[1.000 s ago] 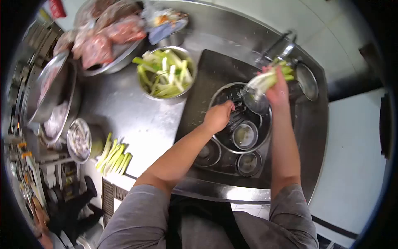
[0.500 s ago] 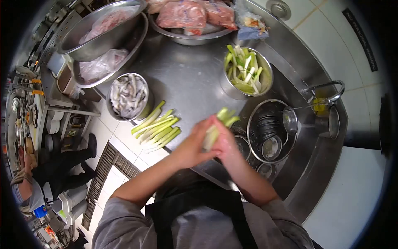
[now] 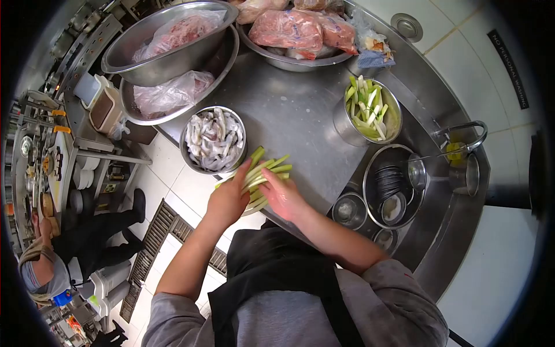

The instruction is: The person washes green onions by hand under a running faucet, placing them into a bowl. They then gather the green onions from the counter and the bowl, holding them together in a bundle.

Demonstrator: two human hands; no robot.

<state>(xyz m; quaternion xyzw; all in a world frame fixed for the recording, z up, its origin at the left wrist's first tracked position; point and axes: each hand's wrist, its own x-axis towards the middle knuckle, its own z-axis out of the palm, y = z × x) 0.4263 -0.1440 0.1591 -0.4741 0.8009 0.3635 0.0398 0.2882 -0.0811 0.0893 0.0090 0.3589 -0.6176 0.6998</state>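
A bunch of pale-green and white stalks [image 3: 267,168], which look like spring onions, lies at the near edge of the steel counter. My left hand [image 3: 228,199] wraps round its left side. From the right, my right hand [image 3: 283,195] closes on the same stalks, thumb on top; my hands hide part of the bunch. Just beyond my left hand stands a round steel container [image 3: 184,151] of greyish-white strips [image 3: 214,139], which look like seafood. A steel pot [image 3: 348,124] farther right holds more cut stalks [image 3: 365,107].
At the back are stacked steel bowls [image 3: 130,72] with bagged meat and a bowl [image 3: 283,62] of wrapped meat. To the right, the sink holds a round basin [image 3: 370,202], small bowls [image 3: 349,211] and a tap [image 3: 477,136]. A co-worker [image 3: 43,266] stands at far left.
Both hands have moved left, from beside the sink to the stalks by the seafood container. The bunch they held upright is no longer distinguishable from the pile. The view has shifted slightly.
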